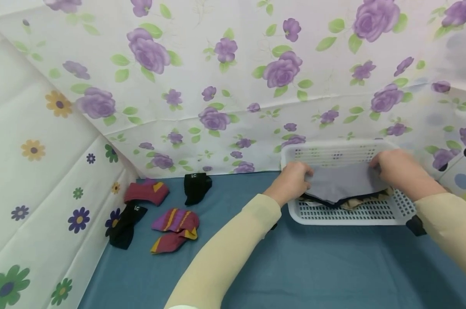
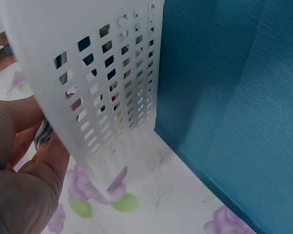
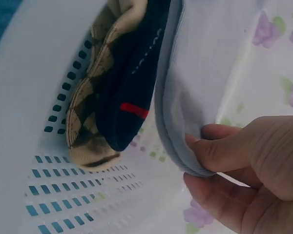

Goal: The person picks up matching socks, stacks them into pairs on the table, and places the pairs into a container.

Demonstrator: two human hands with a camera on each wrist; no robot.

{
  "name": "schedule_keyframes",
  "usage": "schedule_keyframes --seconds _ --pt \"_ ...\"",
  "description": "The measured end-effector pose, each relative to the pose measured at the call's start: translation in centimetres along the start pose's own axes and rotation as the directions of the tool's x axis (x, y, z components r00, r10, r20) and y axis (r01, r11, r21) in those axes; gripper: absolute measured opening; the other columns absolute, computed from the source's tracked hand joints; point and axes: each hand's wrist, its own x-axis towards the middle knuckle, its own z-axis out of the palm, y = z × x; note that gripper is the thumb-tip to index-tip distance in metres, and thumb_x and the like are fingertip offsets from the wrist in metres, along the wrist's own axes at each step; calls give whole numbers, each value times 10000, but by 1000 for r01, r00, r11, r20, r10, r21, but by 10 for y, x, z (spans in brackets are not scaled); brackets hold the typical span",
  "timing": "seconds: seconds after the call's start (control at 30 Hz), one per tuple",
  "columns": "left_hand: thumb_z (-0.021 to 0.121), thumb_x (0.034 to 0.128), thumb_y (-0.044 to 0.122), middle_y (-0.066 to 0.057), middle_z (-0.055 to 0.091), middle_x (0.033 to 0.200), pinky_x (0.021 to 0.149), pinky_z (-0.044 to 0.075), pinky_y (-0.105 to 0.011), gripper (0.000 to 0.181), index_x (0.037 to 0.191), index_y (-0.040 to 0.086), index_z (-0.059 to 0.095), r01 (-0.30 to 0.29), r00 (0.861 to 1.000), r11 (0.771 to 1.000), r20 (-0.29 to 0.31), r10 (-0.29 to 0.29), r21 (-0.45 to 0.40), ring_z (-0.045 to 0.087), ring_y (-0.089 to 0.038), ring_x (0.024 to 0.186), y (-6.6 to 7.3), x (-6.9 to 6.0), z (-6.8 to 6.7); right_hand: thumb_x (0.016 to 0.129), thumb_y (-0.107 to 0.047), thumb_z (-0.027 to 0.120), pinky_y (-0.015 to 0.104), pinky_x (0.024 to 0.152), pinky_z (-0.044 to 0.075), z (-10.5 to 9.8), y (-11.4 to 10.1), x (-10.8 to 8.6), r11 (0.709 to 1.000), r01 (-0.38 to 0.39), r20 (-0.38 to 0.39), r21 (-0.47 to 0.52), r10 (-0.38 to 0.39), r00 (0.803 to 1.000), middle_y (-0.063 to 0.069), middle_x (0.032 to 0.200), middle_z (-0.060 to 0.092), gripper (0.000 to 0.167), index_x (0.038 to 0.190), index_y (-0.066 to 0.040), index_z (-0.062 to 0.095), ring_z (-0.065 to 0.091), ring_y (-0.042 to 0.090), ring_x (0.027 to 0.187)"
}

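Both hands hold a grey sock stretched between them over the white basket. My left hand pinches its left end; in the left wrist view the left hand grips a bit of grey cloth beside the basket wall. My right hand pinches the other end, and the right wrist view has thumb and fingers of the right hand on the grey sock. Under it lie a navy sock with a red mark and a tan patterned sock.
On the blue cloth at the left lie a red sock, two black socks and striped socks. Flowered white sheets rise behind and at the left. A dark object sits by the basket's right corner.
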Motion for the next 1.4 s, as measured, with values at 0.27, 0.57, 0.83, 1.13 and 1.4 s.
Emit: schedule_keyframes --seconds 0.27,0.57,0.83,1.13,1.4 --pt "680 864 199 88 589 1247 764 502 -184 357 1212 242 613 -4 1000 997 2 4 81 597 -46 1044 -1 5 9 764 112 597 505 720 506 13 -1 11 997 52 28 -63 -51 998 290 988 647 225 967 72 687 620 435 892" --pt "568 913 86 51 625 1212 851 506 -210 322 1210 192 634 -39 999 982 -6 41 187 606 -73 1069 5 8 8 747 95 637 484 698 520 24 2 17 995 63 65 -76 -59 996 282 962 650 227 967 56 679 626 429 875" --pt "556 923 100 35 654 1072 779 511 -209 245 1133 174 658 -66 996 957 -31 78 284 612 -62 941 6 7 9 700 76 677 484 686 510 22 1 13 996 62 94 -61 -56 994 284 984 641 355 1053 83 643 626 399 860" --pt "524 951 141 28 649 945 739 515 -207 158 1042 182 646 -161 979 821 -18 203 548 615 -76 851 10 10 12 698 15 714 523 753 498 24 -15 10 998 32 119 -46 -27 992 295 1059 614 417 1104 50 628 598 441 936" --pt "538 950 145 39 679 975 782 522 -215 165 1055 205 650 -191 981 811 70 183 553 646 -88 894 5 11 18 720 -75 749 496 716 512 34 -15 5 1000 -14 190 -15 16 982 269 964 632 452 1119 80 602 634 362 806"
